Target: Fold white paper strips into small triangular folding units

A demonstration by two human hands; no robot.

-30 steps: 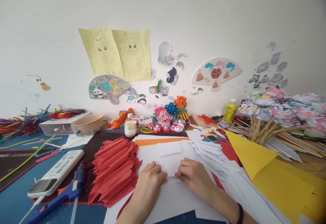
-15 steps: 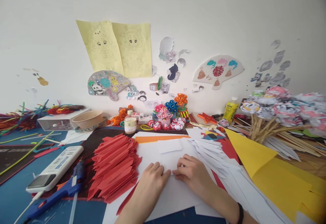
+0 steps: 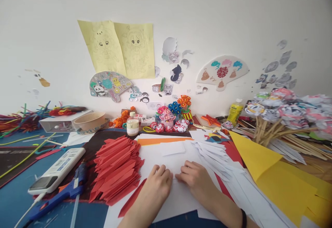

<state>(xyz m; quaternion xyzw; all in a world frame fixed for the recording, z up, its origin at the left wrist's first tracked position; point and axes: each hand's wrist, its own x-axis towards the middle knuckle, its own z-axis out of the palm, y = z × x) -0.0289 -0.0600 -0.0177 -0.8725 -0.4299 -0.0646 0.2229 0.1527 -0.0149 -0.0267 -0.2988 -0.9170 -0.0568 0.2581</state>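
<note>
My left hand (image 3: 158,184) and my right hand (image 3: 194,179) face each other low over white paper sheets (image 3: 178,202). Their fingers are curled and closed, with thumbs and forefingers almost meeting at a small piece of white paper (image 3: 174,179). White on white, its outline is hard to make out, and the fingers hide most of it. A small white paper rectangle (image 3: 172,148) lies just beyond the hands. Folded red paper strips (image 3: 116,169) are heaped left of my left hand, and folded white strips (image 3: 214,157) are spread right of my right hand.
A blue glue gun (image 3: 64,195) and a white power strip (image 3: 58,171) with its cable lie at left. A small bottle (image 3: 132,126) stands behind the red strips. Yellow paper (image 3: 285,186) and paper flowers on sticks (image 3: 280,110) occupy the right side.
Both hands have shifted slightly, the left fingers curling a little more and the right hand moving slightly down. The small white rectangle stays beyond them.
</note>
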